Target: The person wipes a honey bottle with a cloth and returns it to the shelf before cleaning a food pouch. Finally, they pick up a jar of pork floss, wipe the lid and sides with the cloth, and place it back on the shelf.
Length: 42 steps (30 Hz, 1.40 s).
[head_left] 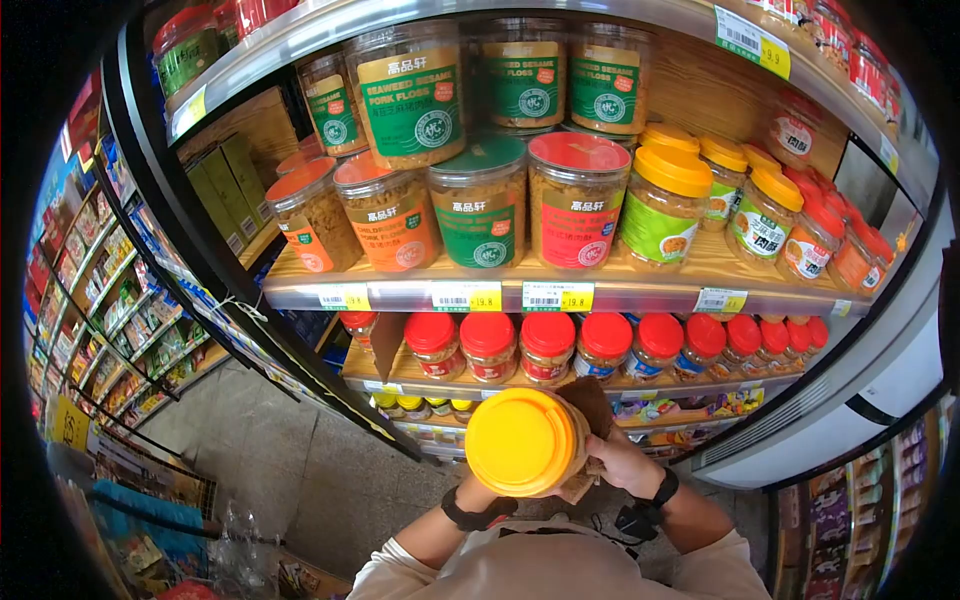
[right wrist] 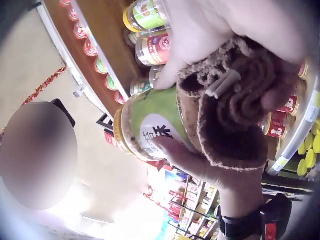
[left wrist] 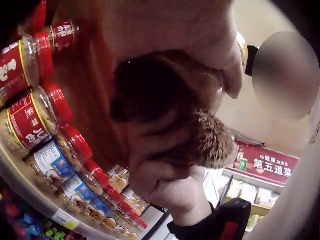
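Note:
A jar with a yellow lid (head_left: 515, 442) and a green label (right wrist: 157, 107) is held in front of the torso, lid toward the head camera. My left hand (head_left: 482, 494) (left wrist: 170, 25) (right wrist: 200, 169) grips it, mostly hidden beneath it in the head view, thumb on the label in the right wrist view. My right hand (head_left: 622, 466) (left wrist: 167, 175) (right wrist: 215, 35) holds a brown fuzzy-edged cloth (head_left: 588, 405) (left wrist: 215, 140) (right wrist: 235, 145) against the jar's lower part, its thumb by the label. Cloth covers some fingers.
Ahead, a wooden shelf (head_left: 400, 288) bears large jars with green, red, orange and yellow lids. Below it stand red-lidded jars (head_left: 548, 340) in a row. A black rack frame (head_left: 160, 150) rises at left, beside a tiled floor (head_left: 290, 440); a white cabinet (head_left: 840, 385) stands at right.

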### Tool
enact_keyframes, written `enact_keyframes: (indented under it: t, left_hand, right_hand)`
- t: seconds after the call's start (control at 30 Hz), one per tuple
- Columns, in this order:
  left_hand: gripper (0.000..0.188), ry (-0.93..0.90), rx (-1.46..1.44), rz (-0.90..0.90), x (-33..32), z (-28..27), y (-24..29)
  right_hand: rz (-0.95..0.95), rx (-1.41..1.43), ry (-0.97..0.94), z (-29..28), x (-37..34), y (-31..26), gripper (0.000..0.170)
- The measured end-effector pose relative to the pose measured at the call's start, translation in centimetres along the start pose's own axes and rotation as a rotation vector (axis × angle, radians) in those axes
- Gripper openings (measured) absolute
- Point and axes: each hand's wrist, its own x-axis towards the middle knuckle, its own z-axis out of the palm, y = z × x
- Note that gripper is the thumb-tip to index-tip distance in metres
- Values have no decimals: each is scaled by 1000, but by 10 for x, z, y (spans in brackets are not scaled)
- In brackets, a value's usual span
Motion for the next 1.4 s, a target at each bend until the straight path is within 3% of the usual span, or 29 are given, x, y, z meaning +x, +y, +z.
enact_keyframes:
  t: [0.07,0.1,0.13,0.17,0.3,0.37,0.43,0.53,0.6,0.7,0.83,0.9,1.0,1.03,1.1,1.17,1.23,1.3,1.37,1.4]
  left_hand:
    - [82,21,-74,-30,-11,0,-5]
    - [82,43,-146,-60,-17,-1,-7]
    - [86,113,-510,-250,-29,-1,-5]
    - [86,116,-508,-248,-34,-4,-10]
    - [87,-85,-671,-377,-35,-22,-4]
    - [88,-193,-755,-440,-32,-26,2]
    - [93,-197,-724,-433,-21,-19,14]
    - [98,-184,-750,-531,-13,-13,21]
    - [96,-192,-703,-471,-10,-16,15]
    - [93,-129,-655,-420,-5,-13,17]
    - [92,47,-537,-401,2,-9,18]
    - [92,16,-399,-345,6,-12,17]
    - [89,141,-385,-333,12,-11,23]
    - [85,218,-426,-412,14,-10,25]
    - [81,297,-468,-493,17,-6,24]
    - [77,400,-629,-505,21,-1,17]
    - [76,334,-528,-485,19,0,20]
    - [77,254,-277,-322,4,5,21]
    - [86,257,-232,-326,-6,2,11]
    - [90,217,-345,-325,-6,-5,7]
  right_hand:
    - [-61,-50,19,9,-4,-13,68]
    - [14,-64,102,13,-8,-26,60]
    - [89,-78,184,11,-12,-34,51]
    - [90,-55,236,0,-13,-35,42]
    - [-71,-95,296,-15,-17,-44,44]
    - [-131,-275,242,-7,-19,-49,45]
    - [-30,-442,155,18,-23,-56,50]
    - [-94,-257,25,25,-16,-46,59]
    - [-355,-406,-155,35,-13,-50,71]
    - [-392,-627,-41,41,-8,-49,78]
    - [-312,-556,114,47,-9,-50,73]
    - [-428,-729,266,42,-8,-43,74]
    - [-569,-976,285,45,-15,-39,76]
    - [-567,-975,284,48,-17,-42,76]
    - [-771,-1303,62,54,-19,-50,78]
    - [-714,-1245,29,52,-19,-41,82]
    - [-577,-1022,114,44,-14,-23,89]
    - [-513,-1085,133,37,-15,-17,93]
    - [-492,-707,162,41,-14,-24,99]
    - [-449,-534,155,36,-14,-26,98]
